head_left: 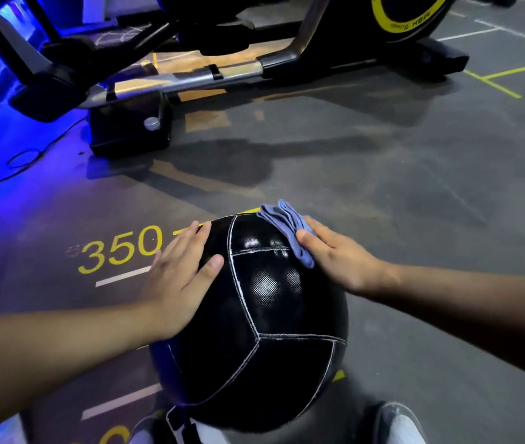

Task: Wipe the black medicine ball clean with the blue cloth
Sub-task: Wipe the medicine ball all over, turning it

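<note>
Right hand (335,254): fingers straight, flat, pressing the bunched blue cloth (282,219) onto the upper right of the black medicine ball (264,331); thumb lies on the cloth's near edge. Left hand (178,277): fingers spread and straight, palm flat against the ball's upper left, holding nothing. Ball sits low in front of the person, on the grey floor (415,187), over a yellow "350" marking (120,251). Black exercise machine (190,75) stands beyond, well apart.
</note>
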The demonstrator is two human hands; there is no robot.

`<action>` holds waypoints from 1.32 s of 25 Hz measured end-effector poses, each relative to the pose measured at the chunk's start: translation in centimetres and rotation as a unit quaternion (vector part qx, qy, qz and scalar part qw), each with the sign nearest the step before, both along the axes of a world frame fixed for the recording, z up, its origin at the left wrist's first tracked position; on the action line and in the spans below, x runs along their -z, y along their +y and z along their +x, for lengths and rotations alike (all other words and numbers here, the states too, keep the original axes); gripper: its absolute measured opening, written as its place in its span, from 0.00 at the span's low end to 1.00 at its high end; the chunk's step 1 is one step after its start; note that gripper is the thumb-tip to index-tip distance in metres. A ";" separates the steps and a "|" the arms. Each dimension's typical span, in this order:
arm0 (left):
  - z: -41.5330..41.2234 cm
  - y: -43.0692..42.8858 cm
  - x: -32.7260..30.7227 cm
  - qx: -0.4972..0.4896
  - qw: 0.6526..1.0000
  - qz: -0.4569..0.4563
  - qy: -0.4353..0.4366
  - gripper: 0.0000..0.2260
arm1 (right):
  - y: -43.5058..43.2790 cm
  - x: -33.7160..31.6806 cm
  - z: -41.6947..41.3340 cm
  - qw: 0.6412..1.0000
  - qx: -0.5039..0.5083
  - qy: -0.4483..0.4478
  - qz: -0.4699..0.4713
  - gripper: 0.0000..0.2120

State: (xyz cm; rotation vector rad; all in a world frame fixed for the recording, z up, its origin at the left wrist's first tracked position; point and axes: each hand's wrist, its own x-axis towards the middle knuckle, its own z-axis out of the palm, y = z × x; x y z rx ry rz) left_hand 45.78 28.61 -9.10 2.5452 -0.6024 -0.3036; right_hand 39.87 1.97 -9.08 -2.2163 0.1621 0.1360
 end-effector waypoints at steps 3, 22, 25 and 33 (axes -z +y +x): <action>0.9 -0.3 0.5 -0.006 1.000 -0.007 -0.001 0.38 | 2.3 -0.3 -2.1 0.973 -0.106 -0.130 -0.157 0.28; 5.6 -2.2 -1.2 -0.062 0.983 0.168 -0.032 0.28 | 0.4 2.8 -3.7 0.988 0.103 -0.109 0.035 0.23; 5.8 -4.1 -1.3 -0.082 0.984 0.156 -0.017 0.28 | 1.6 2.2 -5.1 0.961 -0.099 -0.207 -0.155 0.25; 8.0 -4.5 -4.0 -0.117 0.990 -0.079 0.030 0.22 | -1.9 1.5 -5.9 0.977 -0.049 -0.138 -0.152 0.43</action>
